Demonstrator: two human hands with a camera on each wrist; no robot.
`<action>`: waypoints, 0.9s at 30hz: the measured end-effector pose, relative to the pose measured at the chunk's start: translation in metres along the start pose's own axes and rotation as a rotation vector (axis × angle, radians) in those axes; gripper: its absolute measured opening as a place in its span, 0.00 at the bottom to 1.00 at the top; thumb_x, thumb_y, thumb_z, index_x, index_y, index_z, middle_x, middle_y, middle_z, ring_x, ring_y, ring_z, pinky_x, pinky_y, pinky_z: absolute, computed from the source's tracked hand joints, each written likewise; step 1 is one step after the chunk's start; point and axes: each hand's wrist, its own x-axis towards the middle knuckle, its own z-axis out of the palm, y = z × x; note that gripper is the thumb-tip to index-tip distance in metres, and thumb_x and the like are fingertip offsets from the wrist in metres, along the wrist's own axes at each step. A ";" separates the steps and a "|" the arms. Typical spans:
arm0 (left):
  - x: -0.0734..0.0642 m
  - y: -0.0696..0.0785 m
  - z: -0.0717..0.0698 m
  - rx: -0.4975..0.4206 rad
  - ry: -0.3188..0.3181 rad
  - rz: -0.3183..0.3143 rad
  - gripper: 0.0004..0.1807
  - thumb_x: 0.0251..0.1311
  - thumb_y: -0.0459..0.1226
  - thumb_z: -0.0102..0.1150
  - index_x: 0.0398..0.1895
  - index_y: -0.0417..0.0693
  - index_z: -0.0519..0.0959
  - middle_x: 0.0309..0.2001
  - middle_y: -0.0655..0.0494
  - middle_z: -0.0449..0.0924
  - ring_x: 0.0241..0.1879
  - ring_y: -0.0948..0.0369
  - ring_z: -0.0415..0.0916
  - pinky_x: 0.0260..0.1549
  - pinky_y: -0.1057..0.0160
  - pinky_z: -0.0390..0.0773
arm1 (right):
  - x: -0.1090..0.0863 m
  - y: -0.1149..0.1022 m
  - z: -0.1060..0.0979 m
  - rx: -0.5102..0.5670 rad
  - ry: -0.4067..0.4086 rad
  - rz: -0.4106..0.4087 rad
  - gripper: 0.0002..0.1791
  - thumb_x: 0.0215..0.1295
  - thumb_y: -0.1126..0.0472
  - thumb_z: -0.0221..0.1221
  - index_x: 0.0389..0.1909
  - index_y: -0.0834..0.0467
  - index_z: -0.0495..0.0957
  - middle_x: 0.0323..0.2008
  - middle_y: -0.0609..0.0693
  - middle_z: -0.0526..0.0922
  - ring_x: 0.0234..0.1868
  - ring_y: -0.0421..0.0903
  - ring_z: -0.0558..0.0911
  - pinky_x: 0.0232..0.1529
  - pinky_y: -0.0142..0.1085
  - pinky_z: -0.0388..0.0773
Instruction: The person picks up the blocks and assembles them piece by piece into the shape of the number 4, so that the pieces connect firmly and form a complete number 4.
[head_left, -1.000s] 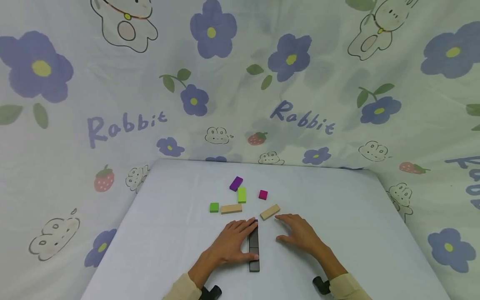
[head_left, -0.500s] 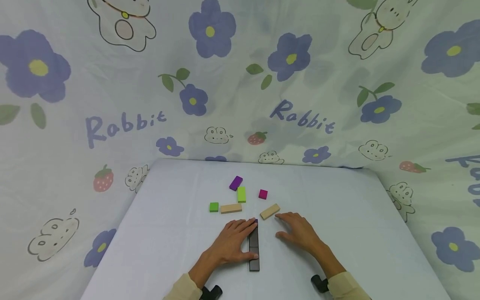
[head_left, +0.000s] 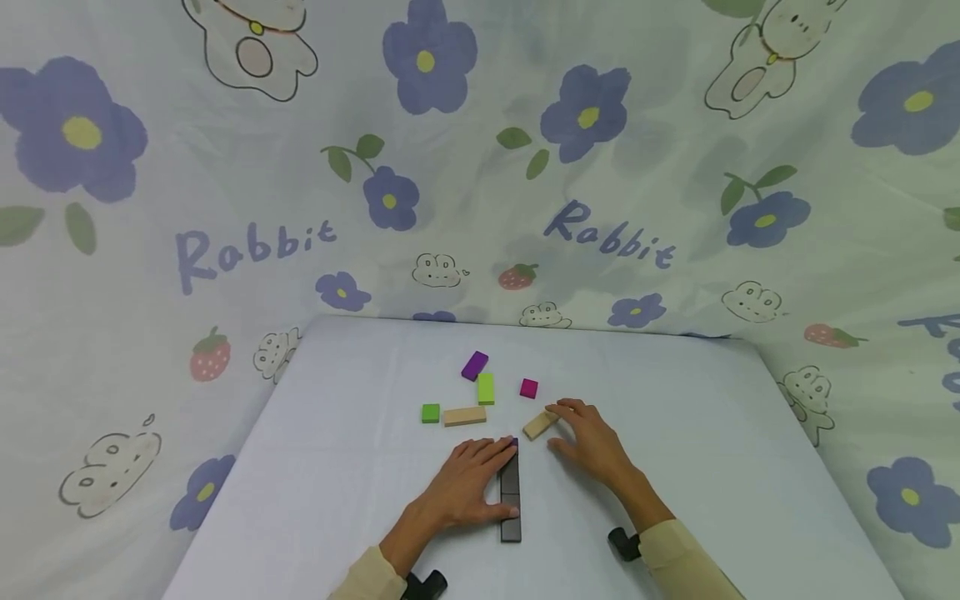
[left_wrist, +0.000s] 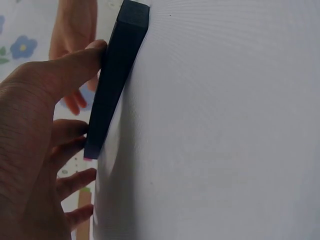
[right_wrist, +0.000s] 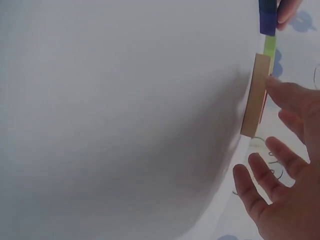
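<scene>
A straight row of dark grey blocks (head_left: 510, 482) lies on the white table, with a blue-purple block (right_wrist: 267, 24) at its far end. My left hand (head_left: 467, 483) rests on this row, index finger near the far end and thumb on the near part, fingers fairly straight. To the right, my right hand (head_left: 596, 446) reaches over a tan wooden block (head_left: 537, 427). Its index fingertip overlaps that block's right end, while the thumb stands apart. Whether the fingertip touches the wood I cannot tell. In the right wrist view the fingers are spread beside the tan block.
Beyond the hands lie a second tan block (head_left: 465, 416), a green cube (head_left: 431, 413), a lime block (head_left: 486, 389), a purple block (head_left: 475, 366) and a magenta cube (head_left: 528, 388). A printed rabbit-and-flower cloth (head_left: 450, 183) hangs behind the table.
My right hand has moved forward and slightly left, so its index finger now reaches over the tan block's end. The left hand stays on the row.
</scene>
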 end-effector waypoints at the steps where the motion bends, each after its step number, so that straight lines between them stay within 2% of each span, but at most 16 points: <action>1: 0.000 0.000 0.000 0.004 -0.002 -0.001 0.49 0.59 0.70 0.55 0.77 0.53 0.64 0.77 0.57 0.60 0.72 0.53 0.60 0.69 0.45 0.60 | 0.002 -0.001 0.000 -0.009 -0.007 -0.005 0.33 0.58 0.55 0.74 0.66 0.48 0.76 0.67 0.53 0.73 0.62 0.56 0.74 0.55 0.56 0.79; 4: 0.000 0.000 0.002 0.013 -0.005 -0.001 0.49 0.59 0.70 0.55 0.77 0.53 0.64 0.76 0.57 0.61 0.72 0.52 0.61 0.69 0.45 0.60 | 0.007 -0.001 0.000 -0.045 -0.042 -0.019 0.33 0.59 0.55 0.73 0.67 0.46 0.76 0.71 0.53 0.70 0.64 0.58 0.71 0.56 0.59 0.77; 7: 0.000 0.000 0.001 0.014 -0.013 -0.006 0.49 0.59 0.70 0.55 0.78 0.54 0.63 0.77 0.57 0.60 0.72 0.53 0.60 0.70 0.46 0.60 | 0.011 -0.001 0.000 -0.067 -0.080 -0.035 0.34 0.60 0.56 0.73 0.68 0.46 0.76 0.71 0.53 0.70 0.66 0.60 0.70 0.59 0.60 0.74; 11: 0.000 0.001 -0.001 0.008 -0.021 -0.013 0.49 0.59 0.70 0.56 0.78 0.54 0.63 0.77 0.58 0.60 0.72 0.53 0.60 0.70 0.46 0.59 | 0.013 -0.001 0.001 -0.079 -0.092 -0.047 0.28 0.60 0.57 0.72 0.63 0.48 0.80 0.64 0.52 0.77 0.63 0.58 0.73 0.60 0.58 0.73; 18: 0.000 0.001 -0.002 0.003 -0.021 -0.006 0.48 0.60 0.68 0.56 0.78 0.53 0.63 0.77 0.57 0.60 0.72 0.53 0.60 0.70 0.46 0.60 | 0.010 0.004 0.001 -0.059 -0.064 -0.025 0.16 0.58 0.57 0.74 0.48 0.50 0.87 0.47 0.48 0.85 0.51 0.51 0.79 0.54 0.49 0.78; 27: 0.000 0.001 -0.001 0.005 -0.021 -0.012 0.48 0.60 0.69 0.56 0.78 0.54 0.63 0.77 0.58 0.60 0.72 0.54 0.60 0.70 0.46 0.60 | -0.004 0.010 0.001 0.032 -0.035 -0.009 0.15 0.59 0.56 0.73 0.46 0.51 0.86 0.41 0.42 0.84 0.45 0.44 0.81 0.50 0.46 0.80</action>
